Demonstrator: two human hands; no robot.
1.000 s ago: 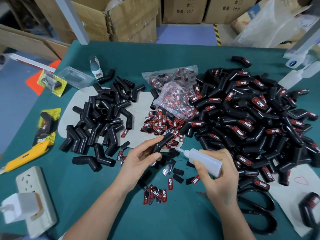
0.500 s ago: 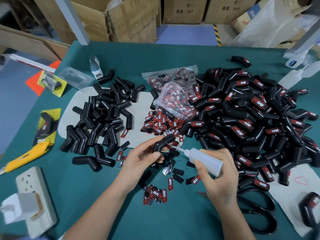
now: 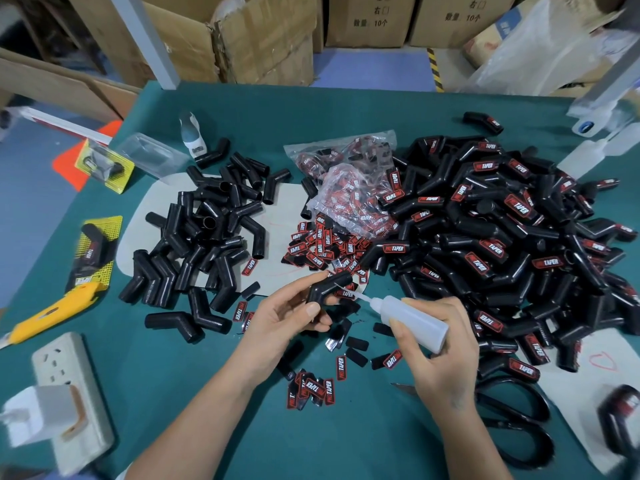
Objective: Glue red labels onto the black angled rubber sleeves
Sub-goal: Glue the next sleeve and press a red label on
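Teal table (image 3: 346, 109) (cardboard boxes (image 3: 263, 39) behind)

The rubber sleeves (image 3: 519, 244) are black and a bit shiny. The glue bottle (image 3: 414, 322) is smooth, milky plastic. The bags (image 3: 349, 188) are thin, clear, crinkly plastic. The table (image 3: 346, 445) is matt green. The boxes (image 3: 263, 36) are brown cardboard.

A green table (image 3: 346, 109) bears sleeve piles (image 3: 502, 237), loose labels (image 3: 313, 388), scissors (image 3: 512, 410), a knife (image 3: 52, 315).
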